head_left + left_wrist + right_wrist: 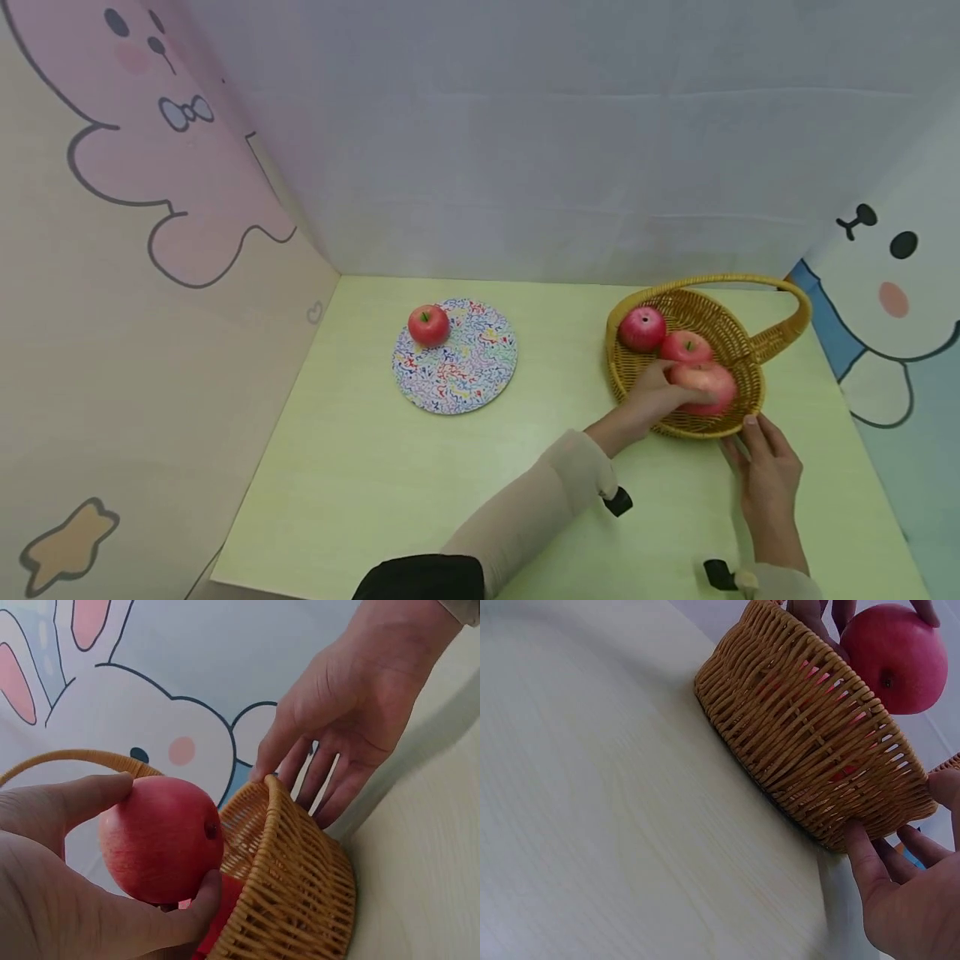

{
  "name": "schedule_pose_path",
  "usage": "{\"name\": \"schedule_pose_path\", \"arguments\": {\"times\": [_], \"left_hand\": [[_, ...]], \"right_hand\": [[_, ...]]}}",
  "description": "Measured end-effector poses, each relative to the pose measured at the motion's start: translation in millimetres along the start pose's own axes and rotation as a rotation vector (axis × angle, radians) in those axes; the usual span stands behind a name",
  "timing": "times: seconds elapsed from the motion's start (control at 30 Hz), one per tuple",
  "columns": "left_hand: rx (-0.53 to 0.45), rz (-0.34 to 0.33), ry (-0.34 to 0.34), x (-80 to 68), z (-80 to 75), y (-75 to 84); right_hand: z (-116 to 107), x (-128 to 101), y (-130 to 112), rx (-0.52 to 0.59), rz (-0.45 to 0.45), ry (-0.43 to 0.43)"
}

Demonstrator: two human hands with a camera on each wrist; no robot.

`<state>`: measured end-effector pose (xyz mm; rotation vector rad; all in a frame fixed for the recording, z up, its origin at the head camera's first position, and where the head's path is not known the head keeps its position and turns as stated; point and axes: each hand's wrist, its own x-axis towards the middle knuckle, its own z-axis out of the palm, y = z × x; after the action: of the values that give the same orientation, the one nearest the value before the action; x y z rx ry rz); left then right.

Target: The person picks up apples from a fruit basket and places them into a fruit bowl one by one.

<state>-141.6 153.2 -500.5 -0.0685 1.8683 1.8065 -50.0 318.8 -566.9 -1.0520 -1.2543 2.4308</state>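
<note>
Gripping the apple [705, 385] above the basket [738, 346], my left hand [651, 398]; plate [455, 357] lies leftward; right hand [767, 473] flat-fingered, steadying the rim.

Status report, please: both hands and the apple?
Left hand grips apple above basket. Right hand steadies basket rim, fingers straight. Nothing in the way.

The left hand [651, 398] grips an apple [706, 387] in the basket [780, 329]; the right hand [767, 475] touches its rim.
</note>
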Motion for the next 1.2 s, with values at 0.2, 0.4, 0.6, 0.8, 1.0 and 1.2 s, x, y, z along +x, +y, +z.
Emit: {"name": "schedule_pose_path", "arguments": {"times": [0.2, 0.4, 0.6, 0.8, 1.0, 1.2], "left_hand": [[0.182, 0.149, 0.048, -2.4, -10.6, -2.1], [0.405, 0.337, 0.02, -4.9, -19.2, -9.8], [0.469, 0.471, -0.032, -12.7, -29.6, -15.5], [0.461, 0.545, -0.097, -21.5, -45.0, -16.5], [0.469, 0.59, -0.11, -26.0, -61.7, -13.4], [0.516, 0.671, -0.083, -32.7, -81.7, -6.9]], "right_hand": [[0.0, 0.0, -0.3, -0.006, 0.005, 0.003], [-1.2, 1.4, 0.0, 0.014, -0.002, 0.011], [-0.7, 1.2, 1.6, 0.01, -0.007, 0.012], [-0.6, 0.2, 3.0, -0.002, -0.008, 0.006], [-1.2, 1.1, 2.6, 0.023, 0.0, -0.002], [-1.6, 2.0, 3.9, -0.002, -0.017, -0.018]]}}
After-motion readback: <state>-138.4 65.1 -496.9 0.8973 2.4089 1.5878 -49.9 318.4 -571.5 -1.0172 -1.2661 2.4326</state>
